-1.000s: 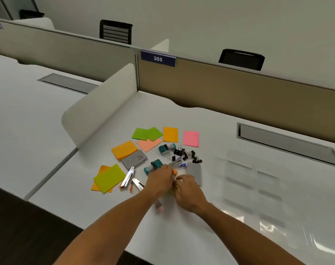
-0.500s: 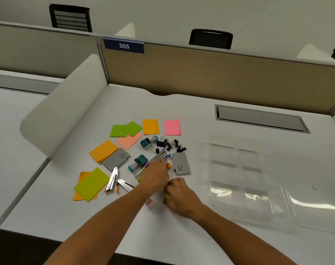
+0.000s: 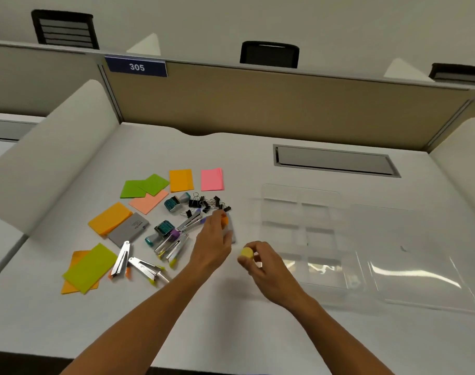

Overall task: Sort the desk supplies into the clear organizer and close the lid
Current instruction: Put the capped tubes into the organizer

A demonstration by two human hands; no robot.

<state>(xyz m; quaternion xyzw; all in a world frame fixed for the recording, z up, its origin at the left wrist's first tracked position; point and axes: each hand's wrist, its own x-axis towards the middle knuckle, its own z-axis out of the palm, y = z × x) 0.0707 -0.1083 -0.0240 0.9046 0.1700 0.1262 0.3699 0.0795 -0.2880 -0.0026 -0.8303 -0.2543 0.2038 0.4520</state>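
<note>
My right hand (image 3: pixel 266 266) grips a small round yellow item (image 3: pixel 246 252), lifted just left of the clear organizer (image 3: pixel 301 234). The organizer's lid (image 3: pixel 415 263) lies open flat to the right. My left hand (image 3: pixel 213 244) reaches into the pile and its fingers pinch a small orange item (image 3: pixel 224 220) beside a grey box (image 3: pixel 232 228). Around it lie several staplers (image 3: pixel 174 242), teal stamps (image 3: pixel 164 228) and black binder clips (image 3: pixel 206 204).
Sticky-note pads in green (image 3: pixel 144 185), orange (image 3: pixel 180 180), pink (image 3: pixel 212 179) and yellow-green (image 3: pixel 90 267) lie at the left and back. Another grey box (image 3: pixel 129 230) sits by an orange pad. A cable hatch (image 3: pixel 336 161) sits behind the organizer; partitions wall the desk.
My right hand has lifted off the desk toward the organizer with the yellow item. My left hand reached farther into the pile. The view swung right.
</note>
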